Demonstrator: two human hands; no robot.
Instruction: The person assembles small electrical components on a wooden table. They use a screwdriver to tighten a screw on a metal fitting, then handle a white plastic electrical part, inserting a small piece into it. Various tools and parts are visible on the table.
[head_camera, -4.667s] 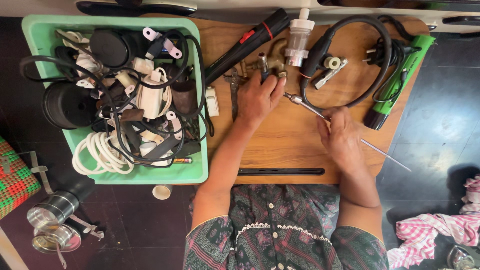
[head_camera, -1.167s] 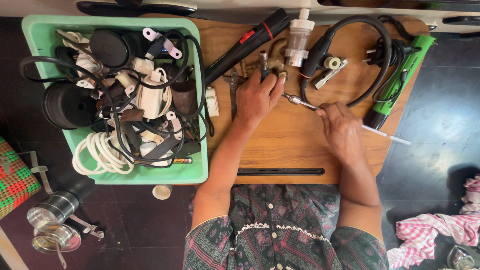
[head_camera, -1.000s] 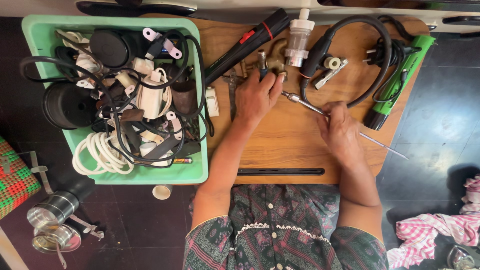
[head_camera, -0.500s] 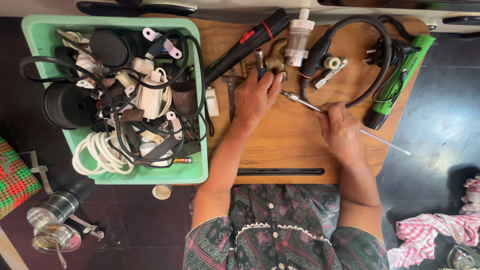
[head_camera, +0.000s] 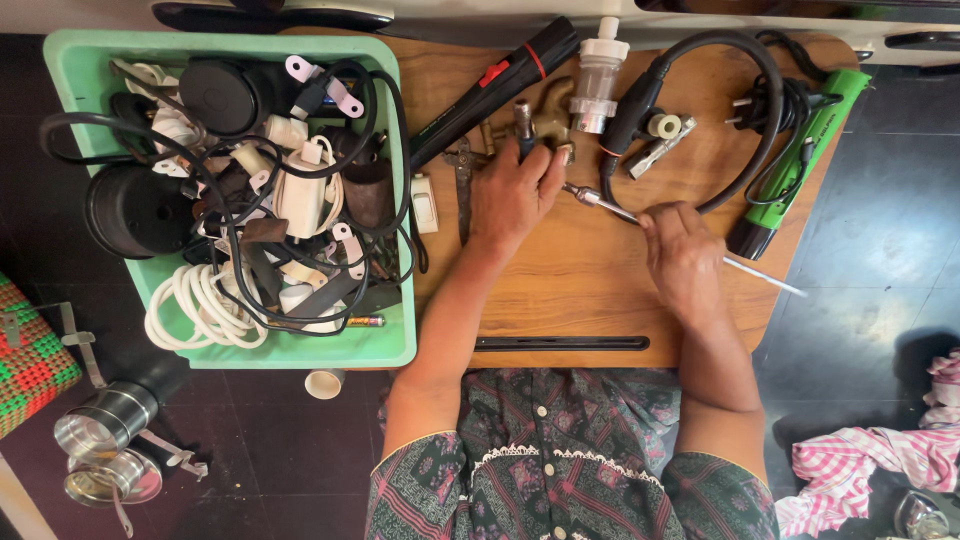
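My left hand (head_camera: 515, 190) presses down on a brass tap fitting (head_camera: 540, 122) at the far side of the wooden board (head_camera: 570, 290). My right hand (head_camera: 683, 255) is closed around a long thin metal rod (head_camera: 600, 201). The rod's thicker end points at the fitting, and its thin tail (head_camera: 765, 277) sticks out to the right past my fist. Where the rod's end meets the fitting is hidden under my left fingers.
A green bin (head_camera: 75, 70) full of cables, plugs and black parts sits on the left. A black torch (head_camera: 495, 78), a clear filter (head_camera: 600, 75), a black cable loop (head_camera: 770, 110) and a green tool (head_camera: 805, 150) lie along the back. A black strip (head_camera: 560, 343) lies near me.
My right hand has shifted and turned slightly with the rod, whose tail swings a little. My left hand stays on the brass fitting.
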